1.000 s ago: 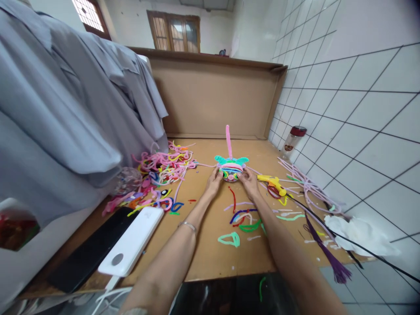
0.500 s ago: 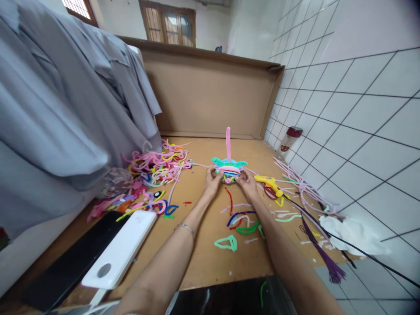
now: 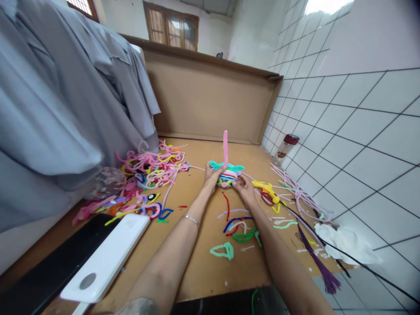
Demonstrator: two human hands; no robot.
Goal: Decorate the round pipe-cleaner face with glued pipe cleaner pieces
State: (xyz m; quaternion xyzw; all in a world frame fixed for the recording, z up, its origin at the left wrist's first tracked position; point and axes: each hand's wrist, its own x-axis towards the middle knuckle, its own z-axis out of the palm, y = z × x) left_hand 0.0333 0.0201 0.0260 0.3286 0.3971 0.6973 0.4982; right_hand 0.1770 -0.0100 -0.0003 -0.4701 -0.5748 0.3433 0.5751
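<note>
A colourful pipe-cleaner craft (image 3: 229, 175) with a striped, rounded body, teal wing-like pieces and one tall pink stem is held between my hands. My left hand (image 3: 213, 176) grips its left side, the thumb laid over the top near the foot of the pink stem. On the right edge, my right hand (image 3: 244, 186) pinches with its thumb and fingertips. The fingers behind the craft are hidden. Just right of my right hand lies a yellow glue gun (image 3: 266, 190) with a black cord.
Pink, white and yellow pipe cleaners (image 3: 154, 164) heap at the left. A white power bank (image 3: 106, 258) lies near a dark slab. Loose pieces, including a green loop (image 3: 223, 250), lie in front. A red-lidded jar (image 3: 287, 148), tissue (image 3: 344, 243) and purple tassel (image 3: 323, 273) are at right.
My left thumb has moved from the lower left side up over the craft's top. My right hand stays at the right edge. The view has shifted slightly.
</note>
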